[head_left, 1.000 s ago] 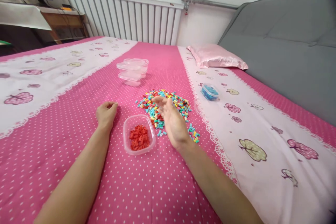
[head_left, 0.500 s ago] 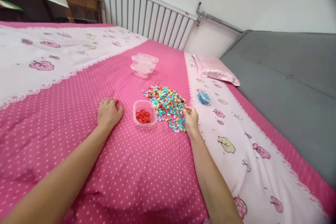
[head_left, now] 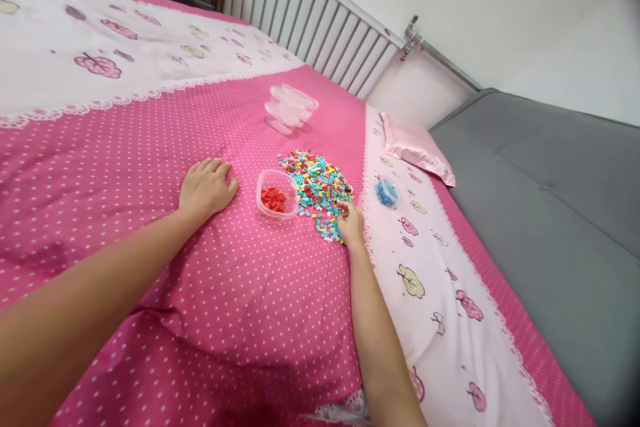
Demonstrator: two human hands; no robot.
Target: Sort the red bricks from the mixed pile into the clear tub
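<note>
My left hand (head_left: 206, 188) lies flat on the pink polka-dot bedspread (head_left: 240, 280), fingers stretched out, holding nothing. To its right stands a clear plastic container (head_left: 279, 216) with small red toy bricks (head_left: 273, 199) in it. Beside the container spreads a pile of small toy bricks (head_left: 320, 180) in red, yellow, turquoise and white. At the pile's right edge is my right hand (head_left: 351, 221), its fingers bent together in a pinch among the bricks. Whatever sits between those fingertips is too small to make out.
Several empty clear containers (head_left: 291, 107) stand beyond the pile. A small tub of blue pieces (head_left: 387, 193) sits to the right. Farther back are a pink pillow (head_left: 417, 147), a grey padded headboard (head_left: 545, 213) and a radiator (head_left: 315, 20) along the wall.
My left hand has flattened, its fingers now spread on the bedspread. My right hand has moved slightly inward onto the pile's near right edge. The camera view has tilted.
</note>
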